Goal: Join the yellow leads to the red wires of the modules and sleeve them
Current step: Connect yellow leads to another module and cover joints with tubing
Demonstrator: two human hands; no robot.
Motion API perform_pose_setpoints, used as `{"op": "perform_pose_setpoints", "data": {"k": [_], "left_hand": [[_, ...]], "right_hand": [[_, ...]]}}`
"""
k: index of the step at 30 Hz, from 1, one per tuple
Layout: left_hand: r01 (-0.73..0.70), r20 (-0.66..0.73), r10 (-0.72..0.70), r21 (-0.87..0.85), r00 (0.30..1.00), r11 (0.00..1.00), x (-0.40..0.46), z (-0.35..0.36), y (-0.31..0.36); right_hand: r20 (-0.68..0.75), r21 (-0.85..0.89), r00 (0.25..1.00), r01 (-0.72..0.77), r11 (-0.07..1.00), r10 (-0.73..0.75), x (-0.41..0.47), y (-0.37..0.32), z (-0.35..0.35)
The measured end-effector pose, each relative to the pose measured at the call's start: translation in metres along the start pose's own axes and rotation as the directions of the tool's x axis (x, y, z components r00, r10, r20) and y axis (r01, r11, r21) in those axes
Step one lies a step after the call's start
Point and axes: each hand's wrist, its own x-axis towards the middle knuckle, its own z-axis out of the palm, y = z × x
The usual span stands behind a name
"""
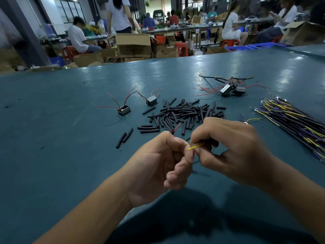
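Note:
My two hands meet just above the near part of the green table. The fingertips of my right hand pinch a yellow lead, whose bare tip points left. A red wire is held in the curled fingers of my left hand and sticks up and away behind its knuckles. The module that this wire belongs to is hidden. Black sleeves lie heaped just beyond my hands. To the left of the heap stand two small modules with loose red wires.
A bundle of yellow and purple leads lies at the right edge. Several joined modules sit further back on the right. Two stray sleeves lie left of my hands. People work at benches beyond the table.

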Motion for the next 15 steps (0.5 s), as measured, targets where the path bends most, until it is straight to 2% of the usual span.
{"op": "perform_pose_setpoints", "data": {"k": [4, 15], "left_hand": [[-0.017, -0.022, 0.017, 0.012, 1.0, 1.0, -0.0029, 0.0, 0.0021], [-0.065, -0.078, 0.074, 0.116, 0.994, 0.991, -0.0049, -0.0013, 0.0026]], "right_hand": [[-0.002, -0.052, 0.998, 0.059, 0.997, -0.06, 0.0007, 0.0038, 0.0015], [0.021, -0.044, 0.993, 0.115, 0.992, -0.114, -0.0007, 0.0046, 0.0039]]}}
